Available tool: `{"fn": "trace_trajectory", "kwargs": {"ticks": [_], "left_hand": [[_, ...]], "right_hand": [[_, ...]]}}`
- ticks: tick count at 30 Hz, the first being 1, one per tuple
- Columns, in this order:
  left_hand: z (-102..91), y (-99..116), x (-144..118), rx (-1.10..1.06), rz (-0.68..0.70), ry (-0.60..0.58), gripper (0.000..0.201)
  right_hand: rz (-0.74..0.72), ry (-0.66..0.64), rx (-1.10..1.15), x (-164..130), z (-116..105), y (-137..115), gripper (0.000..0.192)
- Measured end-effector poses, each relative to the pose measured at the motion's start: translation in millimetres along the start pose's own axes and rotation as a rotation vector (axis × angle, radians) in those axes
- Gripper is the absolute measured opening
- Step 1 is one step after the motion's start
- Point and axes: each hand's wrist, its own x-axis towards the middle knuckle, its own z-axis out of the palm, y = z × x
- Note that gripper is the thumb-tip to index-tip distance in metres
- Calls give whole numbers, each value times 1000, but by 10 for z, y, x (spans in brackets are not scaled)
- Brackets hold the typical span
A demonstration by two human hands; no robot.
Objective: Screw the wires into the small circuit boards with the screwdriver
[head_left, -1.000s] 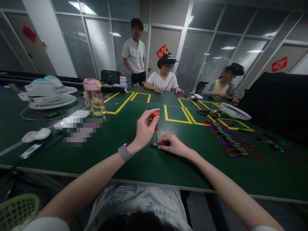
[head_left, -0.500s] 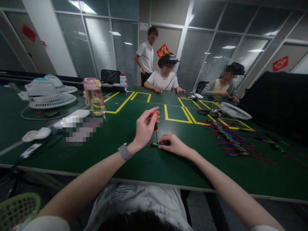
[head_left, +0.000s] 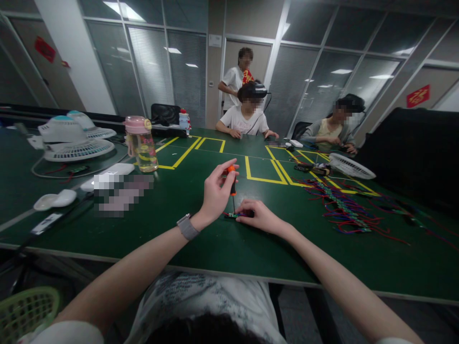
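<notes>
My left hand [head_left: 214,192] grips a small screwdriver with an orange and black handle [head_left: 232,180], held upright with its tip down on a small circuit board [head_left: 231,215] lying on the green table [head_left: 222,239]. A grey watch sits on that wrist. My right hand [head_left: 260,216] lies flat on the table and pins the small board from the right, fingers over its right end. Part of the board is hidden under those fingers.
A pile of red, blue and green wired boards [head_left: 344,210] lies to the right. A pink-lidded bottle [head_left: 140,144], white fan parts [head_left: 73,138] and white covers [head_left: 55,199] stand at left. Two seated people and one standing person are at the far side. A green basket [head_left: 25,313] sits lower left.
My hands stay on the screwdriver and board, with the left fingers shifting slightly on the handle. The standing person at the back has walked to the right, behind the seated one.
</notes>
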Motion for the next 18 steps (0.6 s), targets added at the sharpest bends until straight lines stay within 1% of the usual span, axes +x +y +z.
{"fn": "trace_trajectory", "kwargs": {"ticks": [4,6,8,10,12,14,18], "left_hand": [[-11,13,2,179,114,22,20],[-16,14,5,215,150,24,18],[-14,8,6,173,149,16,22],[-6,-1,2,77,101,-11,28],[-1,-6,-2,5,44,-30,29],[-3,-5,-4,25,40,-9,25],[-18,7,2,175,124,43,16]], "right_hand": [[2,0,-11,2,2,1,16],[4,-1,-8,3,3,2,17],[3,-5,-3,3,5,4,17],[2,-6,0,4,6,3,17],[4,-5,-3,4,5,-2,17],[6,-5,-8,3,4,-9,17],[9,-1,-11,0,2,-18,17]]}}
